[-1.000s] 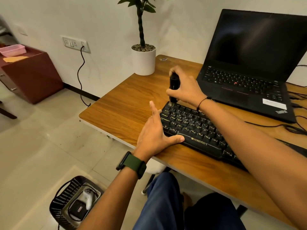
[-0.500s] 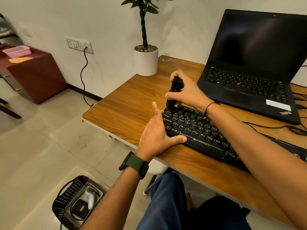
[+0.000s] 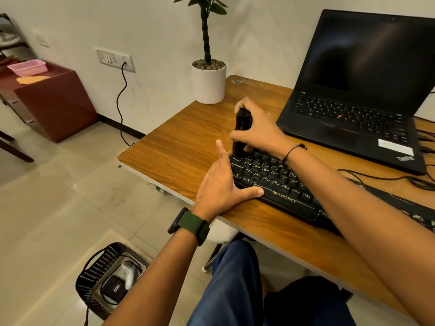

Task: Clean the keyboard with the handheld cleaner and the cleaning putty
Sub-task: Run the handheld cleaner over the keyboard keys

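Head camera shows the cleaner step of the task, I judge: the right hand [image 3: 256, 130] is wrapped closed around the black handheld cleaner [image 3: 242, 132] and holds it almost upright, with its lower end down at the far left corner of the black keyboard [image 3: 277, 182]. The keyboard lies on the wooden desk [image 3: 179, 147], in front of the open laptop [image 3: 357, 95]. The left hand [image 3: 223, 184] grips nothing; it lies open and flat on the desk, its thumb against the front edge of the keyboard, as if to keep it from sliding. The next move, in my opinion, calls for leading the cleaner slowly along the rows toward the right while the left hand holds the keyboard steady, and later for the putty. The cleaning putty I cannot find anywhere in the view. The tip of the cleaner is hidden behind the fingers and the keys, so whether it really touches I cannot tell. The right forearm covers the middle of the keyboard, and its right part is hard to make out.
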